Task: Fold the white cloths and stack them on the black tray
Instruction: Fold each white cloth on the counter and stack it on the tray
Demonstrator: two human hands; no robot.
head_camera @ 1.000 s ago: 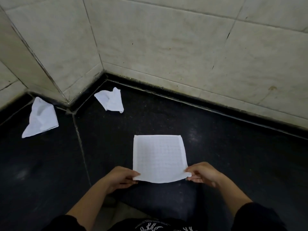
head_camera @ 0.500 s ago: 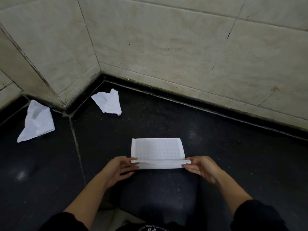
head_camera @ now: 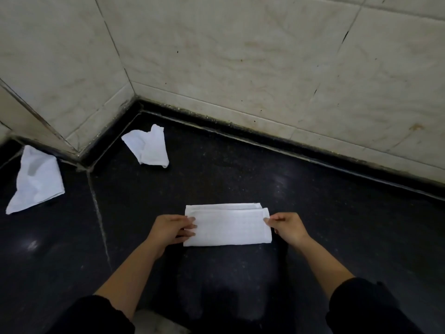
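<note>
i logged the folded cloth on the floor straight before me, left hand at its left end, right hand at its right. second cloth lay behind-left by the wall corner; third cloth far left.

The folded cloth lies on the dark floor with the left hand holding its left end and the right hand pinching its far right corner, so both ends are taken up. Beyond its far edge, bare floor runs to the foot of the tiled wall, and a wide bare stretch opens to the right of the right hand. To the left, a crumpled cloth lies near the wall corner and a second crumpled cloth lies well off past the pale seam, with bare floor between them and the left hand.
</note>
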